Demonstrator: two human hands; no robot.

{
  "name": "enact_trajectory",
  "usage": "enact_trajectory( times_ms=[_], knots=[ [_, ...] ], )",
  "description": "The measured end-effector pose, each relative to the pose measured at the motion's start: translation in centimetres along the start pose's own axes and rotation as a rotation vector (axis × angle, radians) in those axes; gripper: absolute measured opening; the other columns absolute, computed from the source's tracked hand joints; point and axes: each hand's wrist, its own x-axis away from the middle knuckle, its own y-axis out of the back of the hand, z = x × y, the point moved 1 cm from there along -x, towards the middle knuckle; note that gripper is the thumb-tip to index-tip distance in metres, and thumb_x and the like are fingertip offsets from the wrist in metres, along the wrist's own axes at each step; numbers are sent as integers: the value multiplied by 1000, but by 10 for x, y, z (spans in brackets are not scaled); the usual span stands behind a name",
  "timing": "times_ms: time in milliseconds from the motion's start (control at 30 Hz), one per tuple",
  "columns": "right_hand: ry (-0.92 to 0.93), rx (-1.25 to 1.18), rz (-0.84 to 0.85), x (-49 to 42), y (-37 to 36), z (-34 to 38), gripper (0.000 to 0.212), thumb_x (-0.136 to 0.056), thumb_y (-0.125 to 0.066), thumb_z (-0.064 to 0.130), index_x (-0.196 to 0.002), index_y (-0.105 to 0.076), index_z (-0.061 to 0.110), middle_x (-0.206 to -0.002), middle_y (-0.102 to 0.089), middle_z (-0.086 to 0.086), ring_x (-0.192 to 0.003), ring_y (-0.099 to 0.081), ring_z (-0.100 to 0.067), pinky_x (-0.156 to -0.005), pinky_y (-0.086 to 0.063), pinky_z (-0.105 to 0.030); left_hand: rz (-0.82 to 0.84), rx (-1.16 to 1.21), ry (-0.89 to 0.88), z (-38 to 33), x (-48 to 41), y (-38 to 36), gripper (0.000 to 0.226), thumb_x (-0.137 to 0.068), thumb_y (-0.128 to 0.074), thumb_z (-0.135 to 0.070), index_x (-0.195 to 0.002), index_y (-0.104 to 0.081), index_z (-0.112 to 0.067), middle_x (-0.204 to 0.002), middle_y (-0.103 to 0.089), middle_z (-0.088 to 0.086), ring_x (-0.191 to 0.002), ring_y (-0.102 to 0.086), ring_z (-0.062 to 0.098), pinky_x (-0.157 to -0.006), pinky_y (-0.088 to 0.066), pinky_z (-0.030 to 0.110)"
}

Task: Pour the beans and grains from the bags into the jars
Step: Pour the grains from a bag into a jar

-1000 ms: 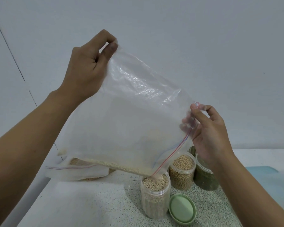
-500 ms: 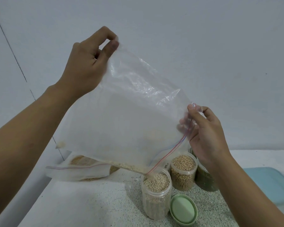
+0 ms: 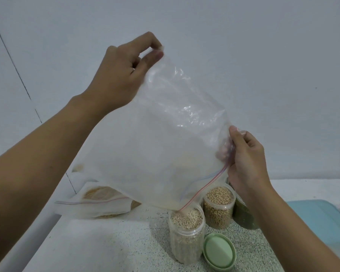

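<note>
A clear zip bag (image 3: 161, 142) hangs tilted in the air, nearly emptied, its red-striped mouth corner over an open jar of pale grain (image 3: 186, 232). My left hand (image 3: 124, 73) pinches the bag's raised bottom corner. My right hand (image 3: 245, 158) grips the zip edge at the bag's right side. Behind that jar stand an open jar of soybeans (image 3: 219, 207) and a jar of green beans (image 3: 243, 214), the latter partly hidden by my right arm.
A green lid (image 3: 219, 251) lies on the speckled counter (image 3: 126, 242) beside the grain jar. Another zip bag with tan grain (image 3: 98, 203) lies at the back left by the wall. A light blue tray (image 3: 322, 220) sits at the right.
My left hand has raised the bag's bottom corner a little. The last grain along the lower fold has slid out into the jar.
</note>
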Motion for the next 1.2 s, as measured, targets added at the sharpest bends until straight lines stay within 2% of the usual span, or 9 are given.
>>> enact_trajectory(
  times_ms=[167, 367, 500, 600, 733, 867, 1000, 1133, 1200],
  knots=[
    [20, 24, -12, 2, 5, -6, 36, -104, -57, 24, -71, -44, 17, -57, -46, 3, -52, -40, -13, -50, -47, -25, 6, 26, 23, 5, 6, -11, 24, -107, -52, -35, -98, -60, -14, -53, -42, 6, -42, -33, 14, -48, -29, 15],
    [52, 26, -13, 0, 5, -9, 37, -105, -56, 23, -70, -43, 18, -60, -45, -1, -50, -40, -14, -50, -46, -26, 2, 46, 20, 0, -1, -11, 26, -107, -51, -36, -100, -61, -13, -54, -43, 16, -45, -35, 19, -49, -33, 18],
    [47, 35, -30, 5, 7, -9, 37, -105, -54, 19, -71, -37, 17, -55, -48, 9, -48, -42, -7, -48, -47, -21, 42, 23, 4, -1, 3, -11, 26, -107, -51, -36, -101, -61, -13, -56, -46, 21, -47, -38, 28, -49, -34, 20],
    [73, 19, -12, 1, 6, -7, 38, -104, -55, 19, -69, -39, 18, -60, -50, 8, -56, -47, -7, -50, -50, -21, -3, 42, 2, -1, -2, -8, 26, -107, -50, -36, -102, -60, -13, -56, -45, 20, -44, -36, 21, -47, -33, 17],
    [85, 15, -33, 2, 9, -11, 36, -104, -54, 19, -71, -39, 16, -60, -52, 9, -58, -48, -8, -50, -49, -18, 16, 34, 12, -3, 1, -6, 25, -107, -50, -37, -102, -59, -15, -56, -45, 21, -47, -38, 26, -47, -34, 17],
    [101, 15, -8, 1, 5, -9, 35, -105, -53, 22, -73, -42, 18, -60, -54, 11, -56, -51, -5, -52, -50, -20, 72, 85, 68, -1, 3, 7, 30, -105, -49, -49, -115, -52, -21, -57, -48, 16, -45, -41, 20, -46, -38, 22],
    [42, -22, -20, -4, -2, -20, 33, -105, -53, 25, -74, -43, 19, -61, -57, 8, -55, -53, -7, -50, -53, -23, 133, 239, 212, 14, 18, 16, 46, -95, -62, -51, -129, -50, -22, -70, -63, 16, -59, -55, 21, -59, -49, 28],
    [8, -31, -22, -8, -6, -28, 31, -105, -52, 28, -77, -45, 16, -63, -60, 4, -56, -54, -11, -53, -57, -26, 179, 356, 360, 38, 52, 20, 50, -86, -72, -46, -125, -59, -18, -88, -75, 5, -75, -65, 18, -79, -55, 34],
    [3, -39, -10, -11, -6, -28, 29, -105, -52, 29, -79, -47, 17, -65, -60, 3, -59, -54, -12, -54, -57, -26, 186, 386, 430, 54, 80, 22, 49, -86, -73, -55, -119, -66, -19, -96, -76, 3, -83, -69, 17, -81, -58, 30]
  ],
)
